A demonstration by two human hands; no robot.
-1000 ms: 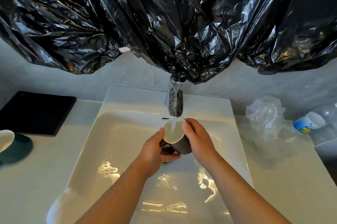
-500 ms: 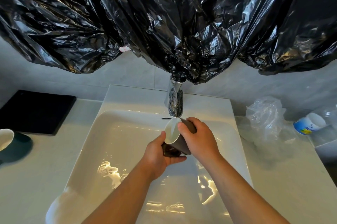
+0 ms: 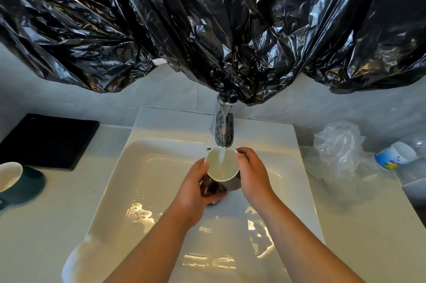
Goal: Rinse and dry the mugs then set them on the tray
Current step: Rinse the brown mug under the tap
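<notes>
1. Your work surface is a white countertop (image 3: 46,225) with a white sink basin (image 3: 143,179) set into it. Black plastic sheeting (image 3: 207,29) hangs over the wall behind.
2. The chrome faucet (image 3: 223,130) is running, and its stream falls into the brown mug (image 3: 216,169), held mouth up over the basin directly under the spout.
3. Your left hand (image 3: 193,188) is wrapped around the mug's lower body. Your right hand (image 3: 253,174) clasps its right side, with fingertips at the rim.
4. A dark green mug (image 3: 23,183) sits on the counter at far left, near the black tray (image 3: 48,139).
5. A clear plastic bag (image 3: 338,146) and a white-and-blue container (image 3: 391,156) rest to the right of the basin.
</notes>
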